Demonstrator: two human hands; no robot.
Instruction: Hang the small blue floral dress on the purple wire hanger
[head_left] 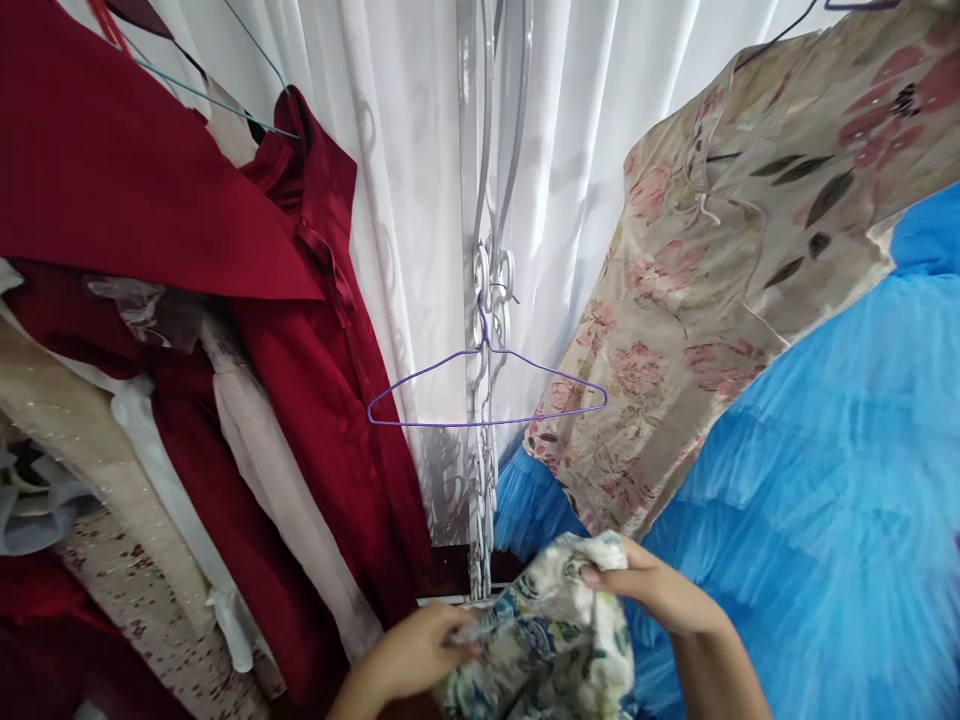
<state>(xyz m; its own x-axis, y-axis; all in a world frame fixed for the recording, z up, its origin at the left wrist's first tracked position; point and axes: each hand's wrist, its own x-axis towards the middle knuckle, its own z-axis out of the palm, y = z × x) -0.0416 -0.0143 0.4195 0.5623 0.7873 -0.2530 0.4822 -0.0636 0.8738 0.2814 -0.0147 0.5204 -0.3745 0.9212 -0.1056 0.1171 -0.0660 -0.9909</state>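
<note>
Between my two hands is a garment [551, 625] in light cloth with a green, blue and cream print; its lower part runs out of the frame. My left hand [420, 645] is closed on its left edge, slightly blurred. On the upper right edge, my right hand [652, 580] pinches the cloth between thumb and fingers. Above both hands, a purple wire hanger [487, 424] hangs bare from a white scrolled metal stand [491, 270].
Dark red dresses [300, 380] and pale garments hang on the left. To the right hangs a beige floral garment [675, 310] in front of a blue ruffled tulle dress [810, 450]. A white curtain [412, 200] covers the back.
</note>
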